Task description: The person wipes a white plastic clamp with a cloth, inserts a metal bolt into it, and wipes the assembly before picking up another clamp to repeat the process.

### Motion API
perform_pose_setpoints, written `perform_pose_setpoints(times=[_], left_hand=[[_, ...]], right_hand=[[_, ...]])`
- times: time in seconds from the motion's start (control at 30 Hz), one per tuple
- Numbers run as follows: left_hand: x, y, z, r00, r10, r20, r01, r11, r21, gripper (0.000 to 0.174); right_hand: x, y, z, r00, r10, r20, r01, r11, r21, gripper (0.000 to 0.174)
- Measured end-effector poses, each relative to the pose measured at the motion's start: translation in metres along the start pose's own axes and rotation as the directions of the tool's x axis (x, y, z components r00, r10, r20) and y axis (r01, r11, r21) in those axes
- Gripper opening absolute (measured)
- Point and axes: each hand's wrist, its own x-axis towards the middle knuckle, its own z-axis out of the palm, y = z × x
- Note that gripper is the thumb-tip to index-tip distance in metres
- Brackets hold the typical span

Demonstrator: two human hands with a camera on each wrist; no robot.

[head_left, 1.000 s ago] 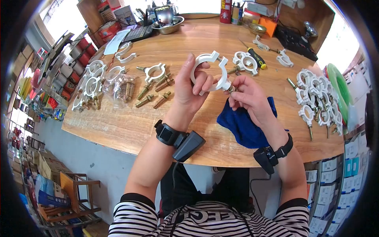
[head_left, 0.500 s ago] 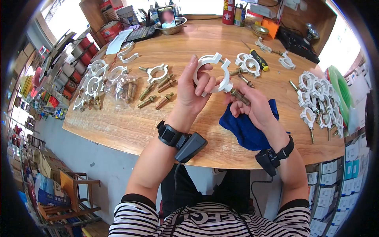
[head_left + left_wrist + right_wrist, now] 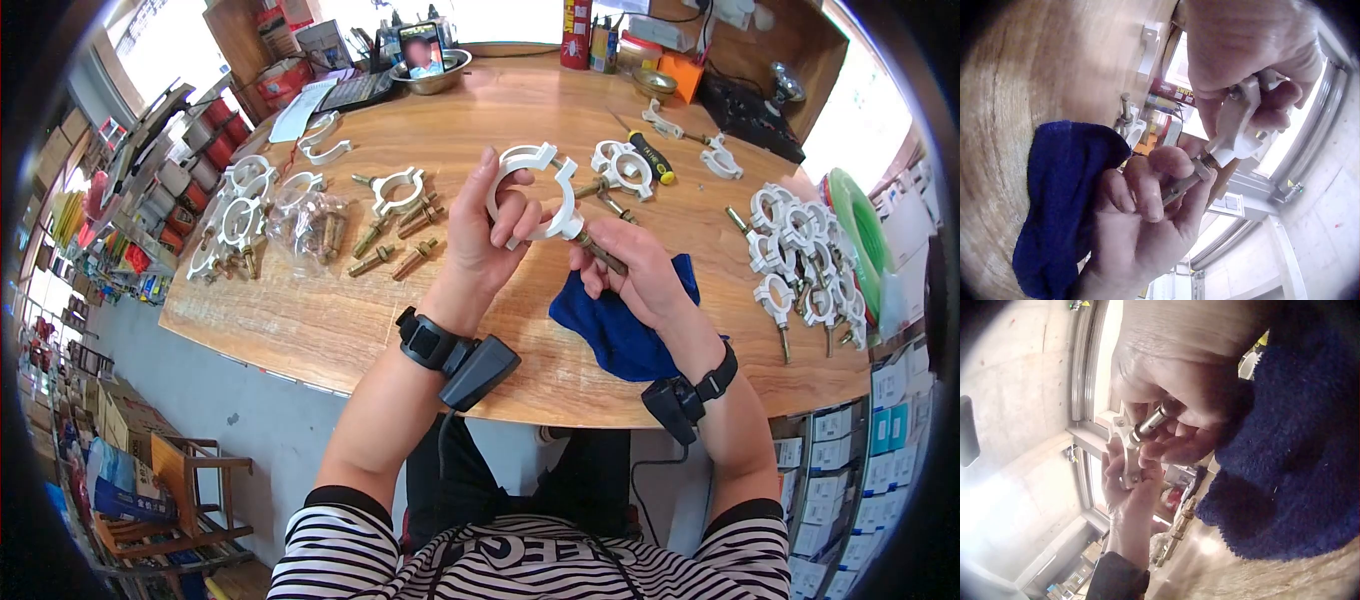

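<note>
My left hand (image 3: 480,225) grips a white pipe clamp (image 3: 568,224) by the left side of its ring, raised over the table. The ring has a gap at its top, bridged by a small screw. From its lower right end sticks a brassy expansion bolt (image 3: 606,256). The thumb and fingers of my right hand (image 3: 645,270) pinch this bolt. In the left wrist view a threaded stud and nut (image 3: 1202,167) show close against the clamp's base. The right wrist view has the bolt's metal sleeve (image 3: 1150,422) between the fingers. Under my right hand lies a blue cloth (image 3: 620,335).
Loose bolts (image 3: 415,258), a clear plastic bag (image 3: 300,235) of bolts and several clamps (image 3: 240,220) lie left. More clamps (image 3: 622,165) and a screwdriver (image 3: 652,155) are behind my hands. Clamps with bolts pile up (image 3: 800,225) right, beside a green coil (image 3: 858,230).
A second ago my right fingers were at the clamp's base with little of the bolt showing. Now the bolt's length shows between thumb and fingers. The left hand keeps its grip on the clamp.
</note>
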Motion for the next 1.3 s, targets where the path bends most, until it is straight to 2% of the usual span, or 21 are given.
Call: perform_pose_setpoints(times=[0.03, 0.1, 0.13, 0.2, 0.23, 0.3, 0.33, 0.4, 0.53, 0.6, 0.63, 0.73, 0.8, 0.83, 0.9, 1.03, 1.1, 1.13, 1.2, 1.3], left_hand=[[0.001, 0.0, 0.0, 1.0, 0.01, -0.018, -0.01, 1.0, -0.021, 0.041], [0.001, 0.001, 0.0, 0.999, 0.02, -0.039, -0.021, 0.999, -0.042, 0.041], [0.001, 0.004, -0.001, 0.997, 0.046, -0.055, -0.05, 0.995, -0.082, 0.041], [0.003, 0.009, -0.004, 0.995, 0.072, -0.071, -0.08, 0.989, -0.122, 0.041], [0.003, 0.011, -0.006, 0.991, 0.091, -0.099, -0.104, 0.985, -0.139, 0.038], [0.003, 0.013, -0.01, 0.98, 0.112, -0.166, -0.139, 0.978, -0.158, 0.034], [0.003, 0.014, -0.011, 0.98, 0.112, -0.166, -0.138, 0.978, -0.158, 0.034], [0.004, 0.012, -0.012, 0.983, 0.106, -0.153, -0.133, 0.975, -0.179, 0.033], [0.002, 0.011, -0.007, 0.99, 0.108, -0.093, -0.126, 0.968, -0.217, 0.032], [0.002, 0.012, -0.009, 0.988, 0.107, -0.111, -0.128, 0.969, -0.213, 0.032], [0.002, 0.011, -0.009, 0.985, 0.108, -0.136, -0.135, 0.968, -0.212, 0.032], [0.003, 0.012, -0.01, 0.987, 0.103, -0.126, -0.129, 0.969, -0.211, 0.032], [0.002, 0.013, -0.009, 0.985, 0.107, -0.135, -0.133, 0.971, -0.199, 0.032], [0.002, 0.013, -0.008, 0.983, 0.109, -0.147, -0.137, 0.972, -0.19, 0.033], [0.002, 0.012, -0.005, 0.983, 0.118, -0.139, -0.143, 0.971, -0.193, 0.033], [0.002, 0.012, -0.005, 0.983, 0.119, -0.136, -0.145, 0.97, -0.195, 0.033], [0.002, 0.012, -0.005, 0.984, 0.119, -0.13, -0.143, 0.97, -0.195, 0.033], [0.002, 0.012, -0.006, 0.985, 0.118, -0.125, -0.141, 0.97, -0.197, 0.033], [0.002, 0.011, -0.007, 0.982, 0.112, -0.153, -0.141, 0.971, -0.195, 0.033], [0.003, 0.012, -0.011, 0.983, 0.105, -0.152, -0.134, 0.971, -0.199, 0.033]], right_hand=[[0.0, -0.001, 0.001, 1.0, -0.002, 0.001, 0.002, 1.0, 0.0, 0.023], [0.0, -0.001, 0.006, 0.99, -0.072, -0.119, 0.059, 0.992, -0.111, 0.023], [0.0, -0.001, 0.008, 0.991, -0.07, -0.118, 0.057, 0.992, -0.111, 0.023], [0.001, -0.002, 0.009, 0.971, -0.139, -0.196, 0.086, 0.962, -0.259, 0.025], [0.001, -0.001, 0.008, 0.971, -0.14, -0.196, 0.086, 0.962, -0.26, 0.025], [0.002, 0.003, 0.003, 0.957, -0.251, -0.145, 0.191, 0.922, -0.337, 0.025], [0.003, 0.003, 0.002, 0.957, -0.251, -0.146, 0.191, 0.922, -0.337, 0.025], [0.003, 0.003, -0.003, 0.977, -0.124, -0.171, 0.08, 0.966, -0.245, 0.023], [0.001, 0.0, 0.005, 0.972, -0.087, -0.22, 0.039, 0.976, -0.214, 0.024], [0.001, -0.001, 0.011, 0.923, -0.315, -0.221, 0.227, 0.909, -0.35, 0.026], [0.001, -0.001, 0.01, 0.923, -0.315, -0.22, 0.227, 0.908, -0.351, 0.026], [0.001, -0.001, 0.003, 0.943, -0.275, -0.186, 0.198, 0.915, -0.35, 0.024], [0.001, -0.003, 0.0, 0.977, -0.057, -0.205, 0.005, 0.97, -0.243, 0.019], [0.002, -0.002, 0.002, 0.977, -0.06, -0.205, 0.008, 0.97, -0.243, 0.019], [0.002, 0.0, 0.009, 0.929, -0.298, -0.22, 0.228, 0.928, -0.294, 0.02], [0.002, 0.001, 0.0, 0.943, -0.279, -0.184, 0.218, 0.93, -0.295, 0.02], [0.002, -0.001, -0.003, 0.981, -0.078, -0.18, 0.035, 0.973, -0.23, 0.022], [0.002, -0.001, 0.0, 0.98, -0.079, -0.18, 0.036, 0.973, -0.229, 0.022], [0.002, 0.001, 0.008, 0.939, -0.259, -0.226, 0.191, 0.94, -0.282, 0.021], [0.002, 0.004, 0.004, 0.941, -0.292, -0.172, 0.228, 0.921, -0.317, 0.023]])
